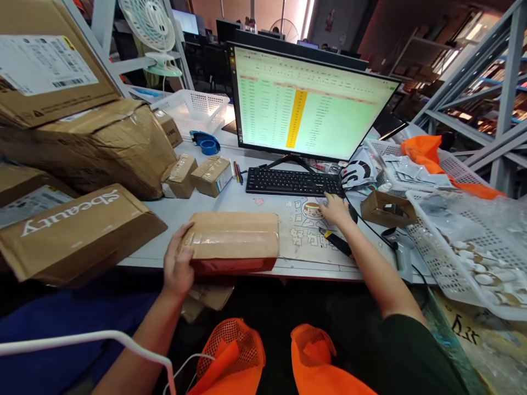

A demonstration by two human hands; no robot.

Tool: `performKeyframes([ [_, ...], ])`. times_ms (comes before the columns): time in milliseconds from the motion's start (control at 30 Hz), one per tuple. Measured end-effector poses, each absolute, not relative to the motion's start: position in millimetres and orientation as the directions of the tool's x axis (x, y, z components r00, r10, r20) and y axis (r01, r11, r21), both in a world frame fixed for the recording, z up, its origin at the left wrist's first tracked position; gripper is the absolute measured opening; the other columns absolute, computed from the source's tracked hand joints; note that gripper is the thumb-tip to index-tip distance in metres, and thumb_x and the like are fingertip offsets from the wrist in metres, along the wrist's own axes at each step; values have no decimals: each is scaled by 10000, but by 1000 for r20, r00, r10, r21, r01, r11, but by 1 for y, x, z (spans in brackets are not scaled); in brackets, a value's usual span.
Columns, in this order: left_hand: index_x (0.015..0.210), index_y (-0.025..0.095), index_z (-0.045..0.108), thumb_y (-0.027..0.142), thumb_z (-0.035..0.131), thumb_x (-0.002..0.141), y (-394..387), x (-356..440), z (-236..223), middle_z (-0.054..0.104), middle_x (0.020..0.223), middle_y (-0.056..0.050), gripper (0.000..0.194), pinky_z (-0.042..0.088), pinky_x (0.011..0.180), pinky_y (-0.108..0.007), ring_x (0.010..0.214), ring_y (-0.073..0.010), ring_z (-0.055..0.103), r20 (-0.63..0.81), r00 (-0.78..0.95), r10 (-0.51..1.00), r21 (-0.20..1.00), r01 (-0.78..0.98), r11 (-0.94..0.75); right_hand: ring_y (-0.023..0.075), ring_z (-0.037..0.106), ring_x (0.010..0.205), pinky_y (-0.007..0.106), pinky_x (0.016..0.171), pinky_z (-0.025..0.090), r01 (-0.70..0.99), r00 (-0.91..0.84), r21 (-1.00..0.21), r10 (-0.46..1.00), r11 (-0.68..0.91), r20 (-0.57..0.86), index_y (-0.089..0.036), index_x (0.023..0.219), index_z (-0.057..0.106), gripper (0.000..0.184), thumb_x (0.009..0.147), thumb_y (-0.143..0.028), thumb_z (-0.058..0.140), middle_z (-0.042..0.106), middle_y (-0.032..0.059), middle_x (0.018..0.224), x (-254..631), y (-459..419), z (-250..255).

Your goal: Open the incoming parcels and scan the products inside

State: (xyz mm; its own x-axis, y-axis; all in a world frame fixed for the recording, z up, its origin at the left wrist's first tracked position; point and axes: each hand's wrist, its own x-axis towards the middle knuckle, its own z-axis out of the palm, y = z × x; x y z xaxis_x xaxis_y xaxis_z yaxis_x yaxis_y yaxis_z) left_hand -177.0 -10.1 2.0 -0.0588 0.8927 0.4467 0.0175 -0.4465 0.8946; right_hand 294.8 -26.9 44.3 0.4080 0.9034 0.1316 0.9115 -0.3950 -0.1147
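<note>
My left hand (179,263) grips the left end of a taped cardboard box (234,236), thumb on the near side. The box rests at the desk's front edge. My right hand (334,209) reaches to the right part of the black keyboard (288,181), fingers stretched onto its lower keys and holding nothing. A black mouse (353,213) is partly hidden beside that wrist. Under the right forearm lies a yellow and black utility knife (335,240) on the printed desk mat (300,236). Behind the keyboard, the monitor (313,104) shows a spreadsheet with a yellow column.
Large cartons (82,230) are stacked on the left. Two small boxes (212,174) and a blue tape dispenser (208,144) stand further back. To the right are an open small carton (387,208), a barcode scanner (399,247) and a white basket (436,258) of small items.
</note>
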Motion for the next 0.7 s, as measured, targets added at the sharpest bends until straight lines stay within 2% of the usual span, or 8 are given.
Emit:
performKeyframes([
  [167,1234,202,738,512,541,873,16,-152,11,714,1308,-75,515,485,1171,-435,1281,-323,628,527,-62,848,850,73,-522,382,533,1342,530,1101,430,914,395,-126,917,-386,56,-147,1466,582,603,987,-511,547,606,205,1448,293,-141,0],
  [267,1175,174,729,539,439,962,44,-127,16,742,1215,-91,513,563,1055,-414,1181,-290,686,667,-22,744,738,158,-657,364,617,1173,523,1023,499,940,332,-164,914,-300,231,-83,1354,655,494,1015,-402,493,673,228,1263,286,-175,-21],
  [333,1172,139,692,499,388,1039,51,-111,18,717,1266,-130,491,533,1105,-459,1237,-288,662,781,-38,623,614,225,-756,348,643,1071,512,958,543,960,249,-220,885,-172,394,-55,1328,664,479,1031,-374,464,684,231,1155,277,-185,-24],
  [433,1145,146,670,412,488,1049,26,-94,27,629,1399,-173,336,327,1271,-555,1485,-319,452,920,-59,388,382,363,-850,298,661,1024,460,907,586,955,87,-278,800,103,594,-107,1389,638,437,1051,-341,489,674,189,1128,252,-199,-12],
  [467,1151,168,671,413,550,1022,10,-89,30,623,1404,-167,302,301,1277,-564,1515,-327,411,949,10,315,287,383,-878,282,663,1028,443,906,592,942,33,-278,772,188,635,-135,1420,622,427,1051,-320,509,671,173,1141,242,-204,-5],
  [533,1210,199,656,454,658,955,-28,-76,38,644,1370,-159,360,361,1225,-567,1469,-350,477,951,228,210,112,379,-919,271,661,1055,428,915,595,914,-57,-261,734,311,676,-174,1463,596,438,1041,-283,549,666,157,1169,222,-212,9],
  [600,1246,200,635,449,740,897,-60,-61,45,688,1297,-151,442,403,1176,-553,1338,-352,605,904,365,223,72,385,-920,277,659,1064,434,914,598,898,-118,-231,712,374,692,-180,1467,598,446,1033,-277,574,670,157,1174,206,-213,20],
  [700,1172,183,641,332,776,850,-81,-43,51,739,1126,-116,380,437,1122,-511,1159,-325,709,896,325,302,111,495,-862,276,664,1036,430,884,605,893,-166,-187,688,408,707,-161,1426,633,417,1036,-300,583,685,160,1150,194,-202,29],
])
